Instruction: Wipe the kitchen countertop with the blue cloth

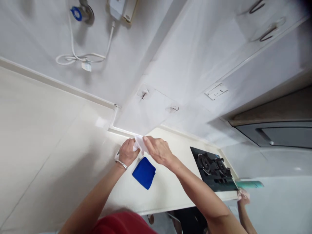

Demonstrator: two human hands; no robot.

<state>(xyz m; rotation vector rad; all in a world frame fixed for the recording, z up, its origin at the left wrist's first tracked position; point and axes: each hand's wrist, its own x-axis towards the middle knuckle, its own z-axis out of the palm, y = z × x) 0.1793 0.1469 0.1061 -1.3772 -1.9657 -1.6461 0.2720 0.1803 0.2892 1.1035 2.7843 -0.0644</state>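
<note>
A thin white sheet point(140, 143), like tissue or soft cloth, stretches between my two hands above the pale counter. My left hand point(128, 151), with a silver bracelet at the wrist, is closed on its left side. A rounded white object point(117, 157) shows partly behind that hand; its kind is hidden. The sheet's right edge is pinched between the thumb and fingers of my right hand point(159, 149). Just below both hands, a folded blue cloth point(144, 173) lies flat on the counter, touched by neither.
A black gas hob point(213, 169) is set into the counter point(170, 191) at right. Beyond it are another person's hand point(243, 197) and a green item point(250, 184). Wall hooks point(143, 94), a socket point(216, 91), a valve point(81, 14) and a looped white cable point(80, 58) are on the walls.
</note>
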